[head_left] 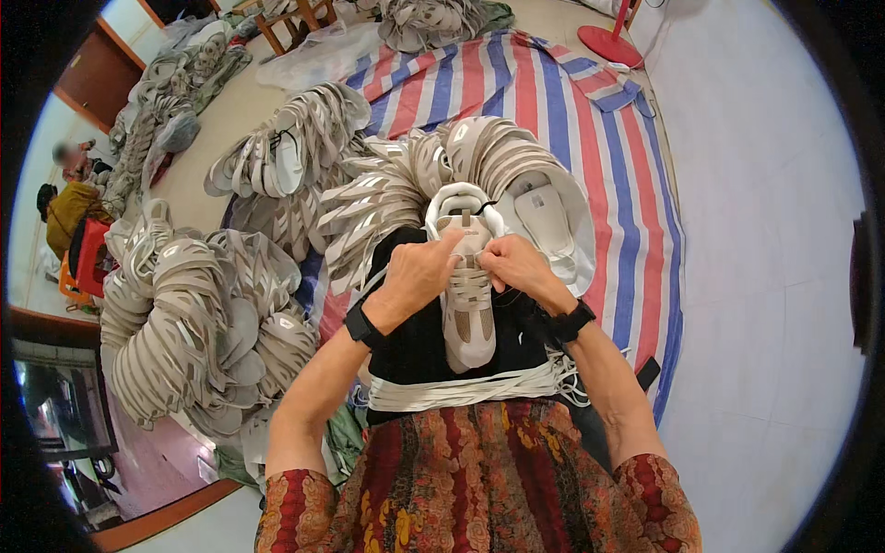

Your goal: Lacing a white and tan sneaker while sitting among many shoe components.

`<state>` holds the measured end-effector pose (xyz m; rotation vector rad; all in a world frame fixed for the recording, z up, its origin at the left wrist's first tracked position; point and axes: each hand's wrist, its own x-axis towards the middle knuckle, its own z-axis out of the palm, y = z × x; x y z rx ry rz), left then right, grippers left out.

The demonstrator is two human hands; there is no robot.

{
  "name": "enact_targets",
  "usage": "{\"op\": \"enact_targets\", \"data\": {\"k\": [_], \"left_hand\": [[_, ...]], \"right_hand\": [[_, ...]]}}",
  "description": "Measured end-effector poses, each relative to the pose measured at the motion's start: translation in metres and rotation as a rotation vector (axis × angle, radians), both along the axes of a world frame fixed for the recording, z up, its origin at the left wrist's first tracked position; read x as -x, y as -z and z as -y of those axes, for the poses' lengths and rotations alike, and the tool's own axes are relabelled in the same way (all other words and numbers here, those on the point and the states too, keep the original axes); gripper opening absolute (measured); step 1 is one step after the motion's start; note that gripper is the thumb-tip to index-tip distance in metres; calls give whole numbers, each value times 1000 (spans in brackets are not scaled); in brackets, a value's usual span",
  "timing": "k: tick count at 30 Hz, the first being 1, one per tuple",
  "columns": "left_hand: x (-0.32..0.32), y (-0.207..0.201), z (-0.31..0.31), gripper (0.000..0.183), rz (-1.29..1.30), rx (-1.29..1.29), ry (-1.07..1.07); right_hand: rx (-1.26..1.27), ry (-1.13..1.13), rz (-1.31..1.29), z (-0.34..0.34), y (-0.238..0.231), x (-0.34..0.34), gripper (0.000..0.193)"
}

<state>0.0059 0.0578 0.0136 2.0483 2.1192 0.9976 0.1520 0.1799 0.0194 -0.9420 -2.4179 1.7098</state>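
Observation:
A beige and white sneaker upper [468, 323] lies over the black cloth [406, 355] on my lap, toe toward me, its front part laced. On its left side my left hand [417, 278] is closed at the upper eyelets, index finger against the tongue [466, 224]. A pale lace length sticks out beside that hand. My right hand [518, 267] pinches at the opposite eyelet row, its fingertips on the lace. The exact grip of the fingertips is too small to make out. A bundle of white shoelaces [461, 394] stretches across my waist.
Stacked sneaker uppers [406, 180] lie just beyond my lap, with more piles [175, 323] at the left and far back. A striped tarp [608, 184] covers the floor. A red round base [610, 46] stands far right. Another person sits far left near a red stool [92, 258].

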Motion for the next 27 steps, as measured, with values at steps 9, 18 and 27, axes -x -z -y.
{"op": "enact_targets", "data": {"k": [9, 18, 27], "left_hand": [[22, 10, 5, 16, 326, 334, 13], [27, 19, 4, 27, 475, 610, -356], [18, 26, 8, 22, 898, 451, -351]], "right_hand": [[28, 6, -60, 16, 11, 6, 26], [-725, 115, 97, 28, 28, 27, 26], [-909, 182, 12, 31, 28, 18, 18]]}}
